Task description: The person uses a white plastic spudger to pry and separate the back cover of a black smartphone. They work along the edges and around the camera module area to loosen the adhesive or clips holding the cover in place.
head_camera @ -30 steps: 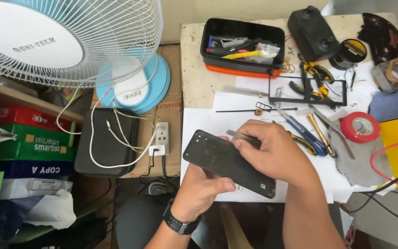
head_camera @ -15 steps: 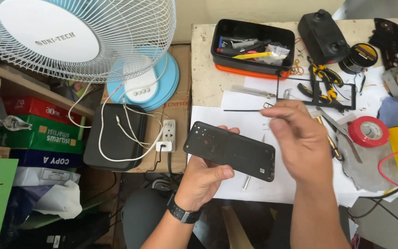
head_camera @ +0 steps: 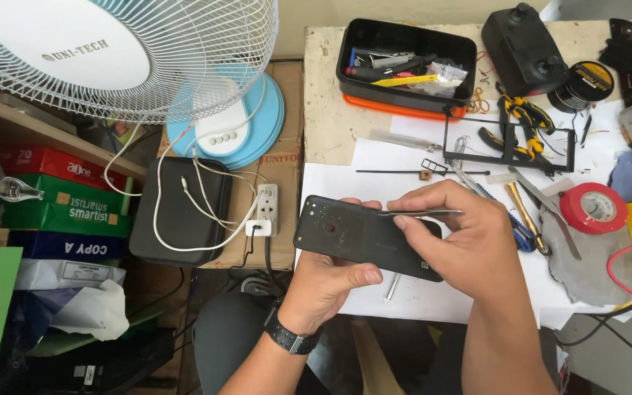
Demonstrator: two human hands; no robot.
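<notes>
My left hand (head_camera: 330,281) grips a black smartphone (head_camera: 352,235) from below, back side up, above the front edge of the table. A black watch sits on that wrist. My right hand (head_camera: 469,245) lies over the phone's right end and pinches thin metal tweezers (head_camera: 422,213), laid flat along the phone's upper edge with the tips pointing left. White paper sheets (head_camera: 330,183) lie under both hands.
A black tool tray (head_camera: 404,62) with an orange base, pliers (head_camera: 517,124), screwdrivers (head_camera: 510,219), red tape roll (head_camera: 592,208) and a black frame (head_camera: 506,157) crowd the table behind. A white fan (head_camera: 126,55), power strip (head_camera: 265,208) and paper boxes stand left.
The view has shifted, moving the table right. My right hand came down from above the phone and now rests on its right end with the tweezers along its upper edge.
</notes>
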